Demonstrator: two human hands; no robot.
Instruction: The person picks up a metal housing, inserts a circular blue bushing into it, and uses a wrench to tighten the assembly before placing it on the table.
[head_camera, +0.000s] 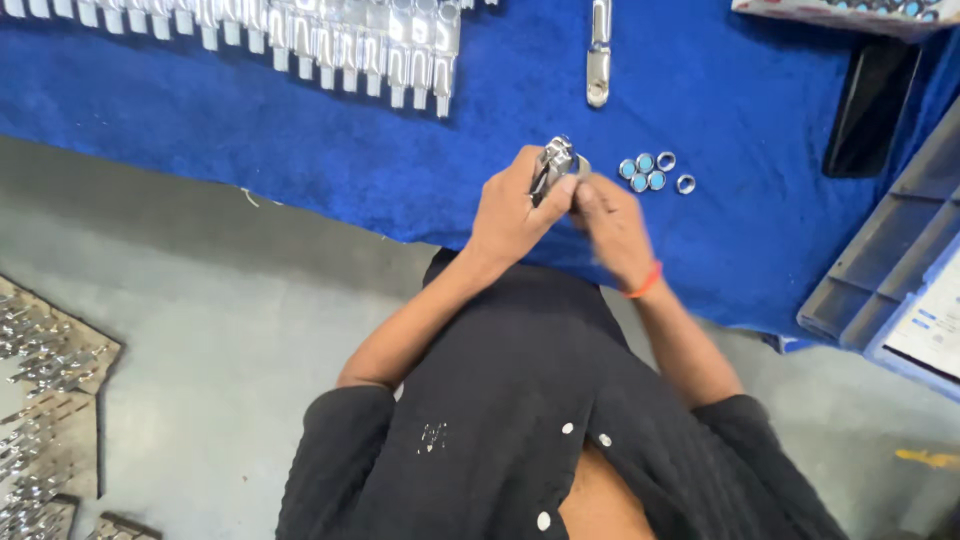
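Observation:
My left hand (512, 207) grips a shiny chrome fitting (552, 163) upright over the near edge of the blue cloth (250, 130). My right hand (612, 222) is pressed against the fitting from the right, fingers curled at its side; it is blurred and I cannot see whether it holds a small part. A little cluster of small chrome rings with blue centres (645, 173) lies on the cloth just right of my hands, with one loose ring (686, 184) beside it.
A row of finished chrome fittings (330, 40) lines the cloth's far edge, and a single one (598, 55) lies apart. A black phone (868, 105) and a grey plastic crate (885, 270) are at right. More chrome parts on cardboard (45, 400) sit on the floor at left.

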